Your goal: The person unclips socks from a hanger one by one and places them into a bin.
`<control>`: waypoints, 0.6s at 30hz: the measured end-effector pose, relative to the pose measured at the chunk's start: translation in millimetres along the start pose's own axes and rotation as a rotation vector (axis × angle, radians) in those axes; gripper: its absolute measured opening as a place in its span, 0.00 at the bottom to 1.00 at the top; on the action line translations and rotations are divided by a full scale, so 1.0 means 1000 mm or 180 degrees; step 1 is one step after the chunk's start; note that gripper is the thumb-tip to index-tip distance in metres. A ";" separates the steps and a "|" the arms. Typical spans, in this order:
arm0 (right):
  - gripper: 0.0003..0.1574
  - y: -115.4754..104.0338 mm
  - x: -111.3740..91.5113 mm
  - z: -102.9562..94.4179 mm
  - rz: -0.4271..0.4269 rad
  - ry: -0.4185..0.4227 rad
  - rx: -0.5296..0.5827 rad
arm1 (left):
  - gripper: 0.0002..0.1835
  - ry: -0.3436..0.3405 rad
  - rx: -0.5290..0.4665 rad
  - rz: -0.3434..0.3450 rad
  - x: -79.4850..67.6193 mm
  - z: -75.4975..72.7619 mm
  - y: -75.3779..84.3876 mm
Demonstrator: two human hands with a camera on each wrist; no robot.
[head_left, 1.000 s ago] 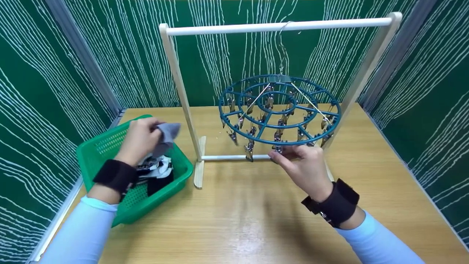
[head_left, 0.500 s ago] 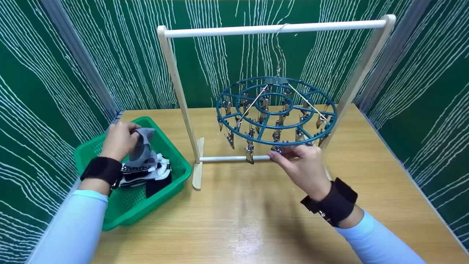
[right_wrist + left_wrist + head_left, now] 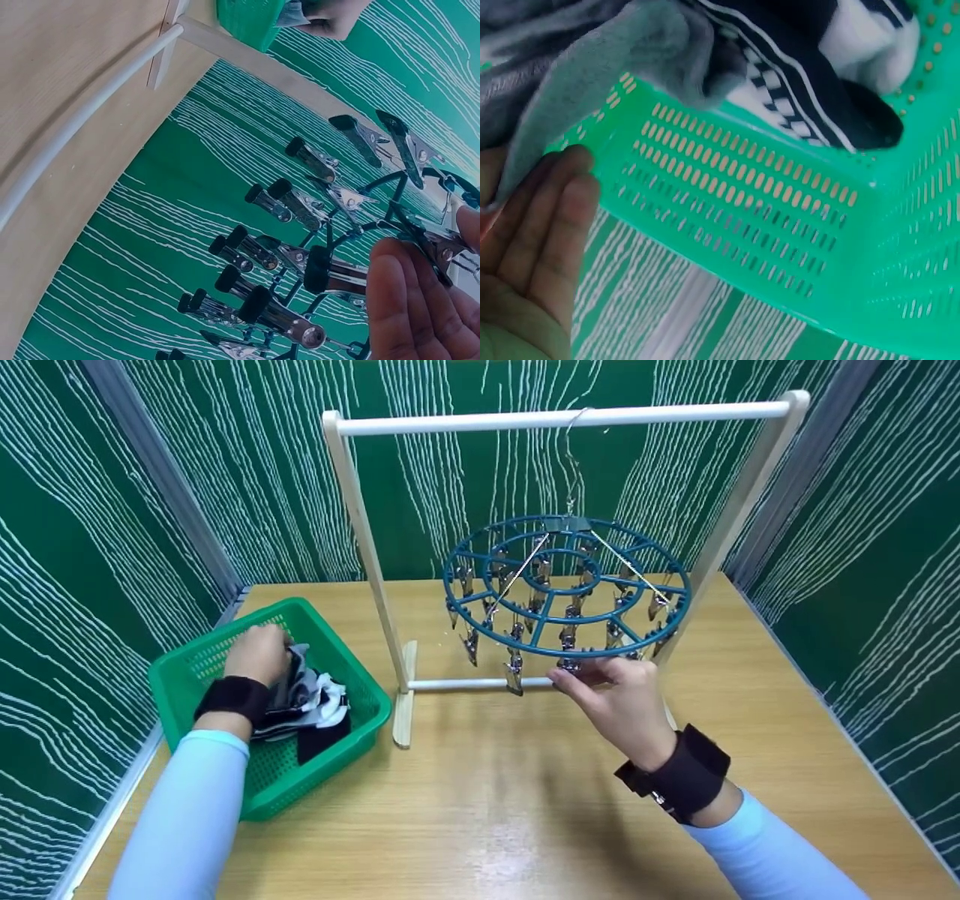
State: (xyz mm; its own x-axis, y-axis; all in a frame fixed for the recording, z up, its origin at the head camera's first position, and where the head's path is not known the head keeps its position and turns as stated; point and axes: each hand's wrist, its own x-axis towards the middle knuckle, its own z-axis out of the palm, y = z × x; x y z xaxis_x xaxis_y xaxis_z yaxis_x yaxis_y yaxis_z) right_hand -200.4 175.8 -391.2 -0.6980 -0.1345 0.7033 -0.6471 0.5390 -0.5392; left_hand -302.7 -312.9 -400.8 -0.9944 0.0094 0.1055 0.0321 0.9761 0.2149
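My left hand (image 3: 257, 656) is down inside the green basket (image 3: 322, 775), holding a grey sock (image 3: 622, 64) by its edge between thumb and fingers. Beside it in the basket lie black-and-white socks (image 3: 832, 90), one with a checked band. At the right, my right hand (image 3: 634, 709) pinches a metal clip (image 3: 435, 244) under the front rim of a round blue-green clip hanger (image 3: 551, 652). Many more metal clips (image 3: 281, 315) dangle from its rings. The right wrist view shows no cloth in the pinched clip.
The hanger's hook hangs from the white rail (image 3: 465, 423) of a wooden stand (image 3: 360, 517). One foot of the stand (image 3: 405, 712) is close to the basket's right corner. Everything stands on a wooden table (image 3: 480, 825) between green walls with white streaks (image 3: 420, 495).
My left hand first drew back left with the grey sock, then lowered with it into the basket. The right hand stays at the clip.
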 end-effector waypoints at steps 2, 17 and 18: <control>0.09 0.000 -0.001 0.000 0.0031 -0.0003 0.0031 | 0.10 -0.0145 0.0013 0.0045 0.002 0.004 0.000; 0.11 0.000 -0.004 0.001 0.0142 -0.0012 0.0032 | 0.19 -0.0868 -0.0122 0.0295 0.007 0.023 -0.001; 0.11 0.000 -0.004 0.001 0.0151 -0.0016 0.0036 | 0.20 -0.0912 -0.0111 0.0265 0.006 0.022 0.001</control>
State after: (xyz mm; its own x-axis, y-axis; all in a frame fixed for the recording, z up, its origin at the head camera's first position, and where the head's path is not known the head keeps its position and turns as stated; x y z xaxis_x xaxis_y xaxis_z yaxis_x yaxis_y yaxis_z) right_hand -198.1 175.4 -394.3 -0.7295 -0.1134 0.6745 -0.6168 0.5354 -0.5770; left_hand -311.1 -307.1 -421.1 -0.9760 0.1550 -0.1529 0.1133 0.9614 0.2509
